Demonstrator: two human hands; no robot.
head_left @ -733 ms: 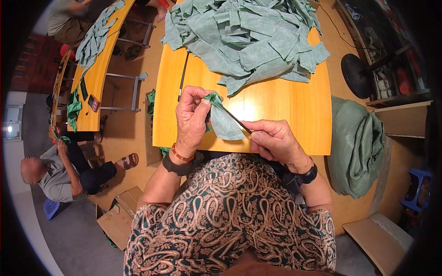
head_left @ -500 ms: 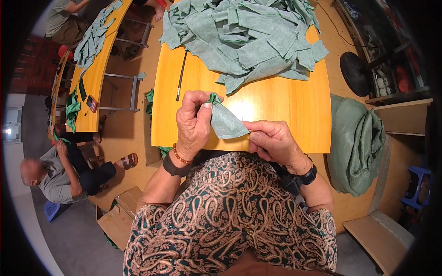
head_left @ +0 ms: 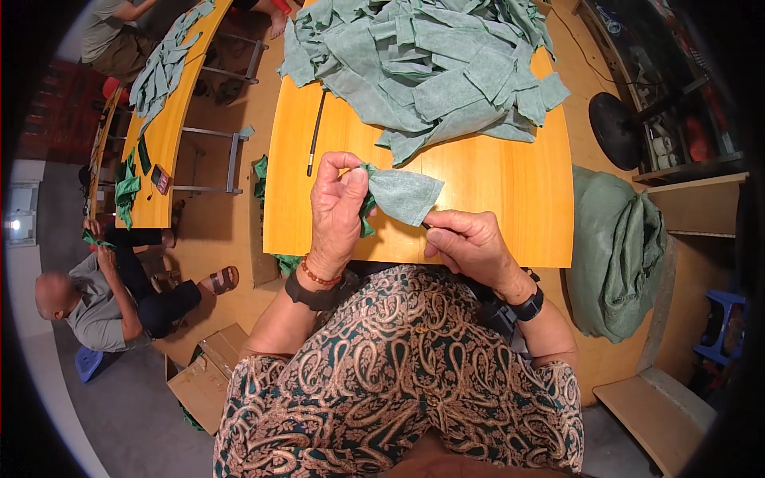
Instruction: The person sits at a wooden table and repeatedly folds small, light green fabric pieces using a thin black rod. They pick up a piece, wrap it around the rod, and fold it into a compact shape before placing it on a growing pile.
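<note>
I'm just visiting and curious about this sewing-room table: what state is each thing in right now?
Left hand: fingers pinched on the green cloth piece.
Right hand: closed on the cloth's lower corner.
Green cloth piece: held above the table, between both hands.
Cloth pile: heaped loosely, unsorted.
Black rod: lying flat on the table.
Green sack: slumped beside the table.

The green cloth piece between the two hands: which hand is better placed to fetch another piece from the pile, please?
Probably the right hand. It only pinches the green cloth piece at its near corner, while the left hand bunches most of it in its grip. The pile lies ahead.
</note>
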